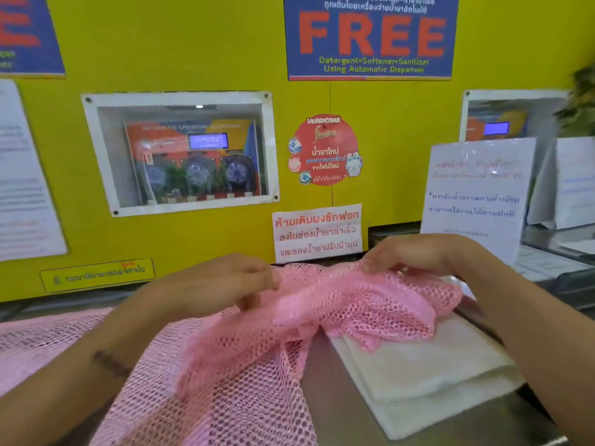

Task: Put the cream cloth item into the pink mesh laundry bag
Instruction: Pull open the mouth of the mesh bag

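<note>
The pink mesh laundry bag [257,355] lies spread across the metal counter [335,391], from the left edge to the middle. My left hand [222,281] pinches its bunched upper edge at centre left. My right hand [415,252] grips the same edge further right, lifting the mesh a little. A folded cream cloth item [428,375] rests flat on the counter at the lower right, outside the bag. A flap of the pink mesh drapes over its far corner.
A yellow wall [206,66] with posters, stickers and a windowed dispenser box [183,152] rises right behind the counter. Laminated paper notices [476,191] stand at the right. A plant [582,101] shows at the right edge.
</note>
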A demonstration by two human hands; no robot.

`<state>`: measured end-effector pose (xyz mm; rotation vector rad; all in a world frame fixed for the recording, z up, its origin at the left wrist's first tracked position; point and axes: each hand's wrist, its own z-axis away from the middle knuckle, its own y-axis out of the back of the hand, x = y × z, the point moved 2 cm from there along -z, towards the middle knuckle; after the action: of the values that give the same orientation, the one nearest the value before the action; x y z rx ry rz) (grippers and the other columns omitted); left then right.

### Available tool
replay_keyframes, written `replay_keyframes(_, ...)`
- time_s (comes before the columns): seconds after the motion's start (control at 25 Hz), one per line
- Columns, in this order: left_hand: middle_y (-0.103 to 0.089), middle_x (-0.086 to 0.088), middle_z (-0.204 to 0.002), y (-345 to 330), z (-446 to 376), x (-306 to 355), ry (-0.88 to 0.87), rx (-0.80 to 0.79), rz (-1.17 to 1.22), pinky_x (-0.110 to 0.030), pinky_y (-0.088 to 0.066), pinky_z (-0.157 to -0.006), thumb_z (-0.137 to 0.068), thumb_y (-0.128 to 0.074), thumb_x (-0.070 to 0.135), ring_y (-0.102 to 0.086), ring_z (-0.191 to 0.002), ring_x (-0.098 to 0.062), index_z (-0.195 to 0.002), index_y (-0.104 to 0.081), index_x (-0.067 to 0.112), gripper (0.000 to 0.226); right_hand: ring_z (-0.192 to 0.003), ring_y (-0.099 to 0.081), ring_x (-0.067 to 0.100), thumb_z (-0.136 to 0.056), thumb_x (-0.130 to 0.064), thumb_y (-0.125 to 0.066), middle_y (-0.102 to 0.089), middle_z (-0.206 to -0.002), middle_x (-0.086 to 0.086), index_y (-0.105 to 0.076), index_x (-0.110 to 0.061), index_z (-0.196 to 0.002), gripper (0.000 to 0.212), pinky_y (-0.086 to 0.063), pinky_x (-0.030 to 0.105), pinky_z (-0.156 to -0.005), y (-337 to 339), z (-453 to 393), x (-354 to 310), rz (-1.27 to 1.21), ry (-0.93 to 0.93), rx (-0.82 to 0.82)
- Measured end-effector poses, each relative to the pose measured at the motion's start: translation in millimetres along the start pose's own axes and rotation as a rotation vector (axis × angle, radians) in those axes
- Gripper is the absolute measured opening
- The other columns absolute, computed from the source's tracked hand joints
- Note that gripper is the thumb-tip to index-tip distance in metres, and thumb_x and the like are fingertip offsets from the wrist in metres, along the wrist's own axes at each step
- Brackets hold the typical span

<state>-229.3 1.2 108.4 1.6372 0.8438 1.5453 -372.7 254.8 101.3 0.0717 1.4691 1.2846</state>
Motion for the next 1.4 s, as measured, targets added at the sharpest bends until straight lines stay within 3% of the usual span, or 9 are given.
replay_keyframes(0.2, -0.063, 0.004, -0.11, -24, -11, 2, 0.07, -0.062, -0.249, -0.029, -0.048, -0.083, -0.091, -0.059, 0.04, -0.063, -0.102, -0.015, -0.137, -0.047, 0.038, 0.048, -0.081, -0.064, 0.014, -0.078, -0.014, -0.068, -0.074, -0.089, -0.002, -0.074, -0.018, -0.088, 0.012, -0.049, 0.034, -0.075, 0, -7, -3, 0.508, -0.01, 0.139)
replay_keyframes(0.36, -0.05, 0.002, -0.125, -32, -32, -1, -0.048, 0.133, -0.186, -0.025, -0.04, -0.09, -0.087, -0.064, 0.031, -0.052, -0.112, -0.018, -0.108, -0.062, 0.028, 0.021, -0.063, -0.047, 0.014, -0.082, 0.002, -0.06, -0.053, -0.068, -0.005, -0.05, -0.019, -0.069, 0.027, -0.037, 0.03, -0.058, 6, -2, -13, 0.14, 0.222, 0.336)
replay_keyframes(0.52, -0.025, 0.011, -0.159, -36, -56, -2, -0.059, 0.076, -0.001, -0.037, -0.036, -0.111, -0.083, -0.068, 0.03, -0.035, -0.14, -0.019, -0.15, -0.022, 0.039, 0.082, -0.069, -0.043, 0.015, -0.083, -0.003, -0.066, -0.048, -0.074, 0.001, -0.054, -0.02, -0.078, 0.021, -0.034, 0.036, -0.064, 5, 1, -15, 0.006, 0.325, 0.142)
replay_keyframes(0.72, -0.055, 0.006, -0.14, -50, -67, -15, -0.121, 0.182, -0.166, -0.046, -0.042, -0.108, -0.078, -0.063, 0.029, -0.049, -0.129, -0.022, -0.128, -0.053, 0.04, 0.052, -0.071, -0.044, 0.016, -0.07, -0.012, -0.067, -0.053, -0.082, 0.003, -0.064, -0.016, -0.104, 0.035, -0.03, 0.033, -0.063, 7, 6, 0, -0.172, 0.154, -0.08)
replay_keyframes(0.84, -0.069, 0.005, -0.113, -23, -54, -9, -0.242, 0.471, -0.142, -0.037, -0.051, -0.09, -0.084, -0.063, 0.016, -0.06, -0.11, -0.022, -0.098, -0.068, 0.03, 0.021, -0.073, -0.053, 0.022, -0.076, -0.008, -0.067, -0.06, -0.087, 0.007, -0.063, -0.02, -0.111, 0.037, -0.042, 0.041, -0.067, 3, 12, 1, 0.17, 0.063, -0.036)
replay_keyframes(1.0, -0.062, 0.005, -0.074, 23, -20, 2, -0.281, 0.744, -0.224, -0.032, -0.039, -0.062, -0.083, -0.064, 0.017, -0.059, -0.078, -0.023, -0.08, -0.064, 0.022, 0.006, -0.064, -0.055, 0.016, -0.082, -0.005, -0.056, -0.059, -0.067, -0.005, -0.054, -0.02, -0.067, 0.022, -0.046, 0.032, -0.06, 5, 6, -36, 0.673, 0.007, 0.325)
replay_keyframes(1.16, -0.057, 0.008, -0.067, 63, 38, 1, -0.201, 0.919, -0.225, -0.032, -0.032, -0.061, -0.088, -0.058, 0.034, -0.052, -0.07, -0.021, -0.077, -0.058, 0.024, 0.015, -0.092, -0.063, 0.038, -0.081, -0.013, -0.054, -0.065, -0.097, 0.016, -0.066, -0.016, -0.096, 0.019, -0.043, 0.037, -0.067, 31, -32, -89, 0.757, 0.202, 0.941)
replay_keyframes(1.32, -0.06, 0.002, -0.068, 99, 107, -10, 0.038, 0.916, -0.22, -0.031, -0.037, -0.061, -0.094, -0.051, 0.042, -0.054, -0.067, -0.017, -0.074, -0.057, 0.015, 0.034, -0.094, -0.061, 0.044, -0.077, -0.017, -0.048, -0.064, -0.097, 0.024, -0.058, -0.013, -0.085, 0.014, -0.041, 0.042, -0.067, 14, -89, -175, 0.688, 0.483, 1.089)
replay_keyframes(1.4, -0.07, 0.013, -0.081, 111, 146, -30, 0.174, 0.784, -0.025, -0.027, -0.045, -0.075, -0.094, -0.051, 0.046, -0.065, -0.083, -0.008, -0.088, -0.069, 0.032, 0.023, -0.1, -0.06, 0.045, -0.077, -0.02, -0.047, -0.065, -0.103, 0.023, -0.064, -0.011, -0.098, 0.029, -0.047, 0.047, -0.077, -12, -116, -214, 0.675, 0.534, 1.092)
